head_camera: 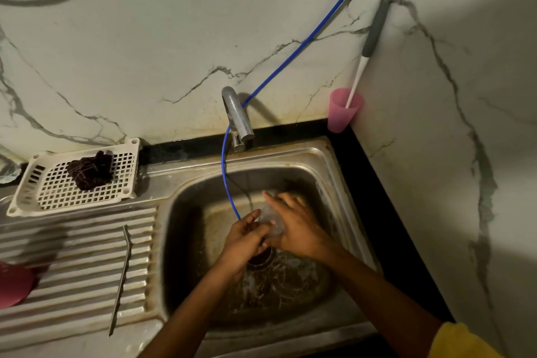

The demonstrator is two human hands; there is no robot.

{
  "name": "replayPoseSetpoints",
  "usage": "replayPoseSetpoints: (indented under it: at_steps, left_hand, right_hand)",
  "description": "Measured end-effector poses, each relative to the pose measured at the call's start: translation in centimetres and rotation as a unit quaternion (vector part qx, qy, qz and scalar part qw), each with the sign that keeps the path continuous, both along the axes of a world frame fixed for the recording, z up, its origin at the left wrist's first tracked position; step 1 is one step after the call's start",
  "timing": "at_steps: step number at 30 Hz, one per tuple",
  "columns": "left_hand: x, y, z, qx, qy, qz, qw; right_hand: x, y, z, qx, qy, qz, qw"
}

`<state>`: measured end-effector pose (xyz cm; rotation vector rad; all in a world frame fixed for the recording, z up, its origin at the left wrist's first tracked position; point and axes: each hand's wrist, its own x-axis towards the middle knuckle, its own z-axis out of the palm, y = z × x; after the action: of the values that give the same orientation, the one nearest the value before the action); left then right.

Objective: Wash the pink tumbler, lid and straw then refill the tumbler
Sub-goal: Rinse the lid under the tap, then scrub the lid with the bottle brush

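Note:
Over the steel sink basin (186,256), both my hands meet around a clear lid (271,219). My left hand (247,238) grips its near edge with curled fingers. My right hand (296,227) holds it from the right, fingers spread over its top. The lid is blurred and mostly hidden by my fingers. The pink tumbler (13,282) lies at the left edge of the ribbed drainboard (78,264). A long straw (120,279) lies on the drainboard.
A grey tap (236,119) stands behind the basin with a blue hose (290,52) running down into it. A white perforated tray (52,192) holds a dark scrubber (91,170). A pink cup (344,110) with a brush (369,46) stands in the back right corner.

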<state>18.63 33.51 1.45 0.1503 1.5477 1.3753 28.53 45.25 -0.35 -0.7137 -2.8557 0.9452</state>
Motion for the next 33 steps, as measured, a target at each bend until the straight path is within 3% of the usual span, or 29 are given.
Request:
replayPoseSetpoints:
  at_steps: [6, 12, 14, 17, 21, 25, 28, 31, 33]
  left_hand:
    - [-0.1, -0.6, 0.3, 0.026, -0.038, 0.034, 0.998]
    - [-0.4, -0.9, 0.5, 0.026, -0.029, 0.013, 0.999]
    - [-0.8, -0.9, 0.5, 0.034, -0.035, 0.017, 0.999]
    - [-1.4, -0.9, 1.0, 0.068, -0.081, 0.039, 0.994]
    - [-2.4, -1.0, 1.8, 0.108, -0.120, 0.058, 0.985]
    - [-2.9, -1.1, 2.4, 0.128, -0.156, 0.085, 0.976]
    - [-3.3, -1.4, 2.5, 0.134, -0.159, 0.081, 0.975]
    - [-3.4, -1.7, 3.0, 0.141, -0.154, 0.065, 0.976]
    - [-3.5, -2.2, 3.1, 0.144, -0.148, 0.064, 0.976]
  right_hand:
    - [0.5, 0.0, 0.2, -0.298, 0.086, 0.005, 0.951]
    - [0.4, 2.9, 3.3, -0.378, 0.052, 0.089, 0.920]
    - [-0.1, 5.2, 5.0, -0.361, 0.072, 0.059, 0.928]
    - [-1.1, 9.8, 6.7, -0.219, 0.168, -0.153, 0.949]
    - [-2.6, 16.2, 9.5, -0.050, 0.212, -0.355, 0.909]
    - [-4.7, 20.8, 13.1, 0.033, 0.298, -0.441, 0.846]
    - [-6.5, 23.4, 14.2, 0.018, 0.284, -0.479, 0.830]
    - [-7.6, 25.3, 14.5, -0.012, 0.327, -0.504, 0.799]
    - [-7.9, 26.0, 14.5, 0.030, 0.322, -0.515, 0.794]
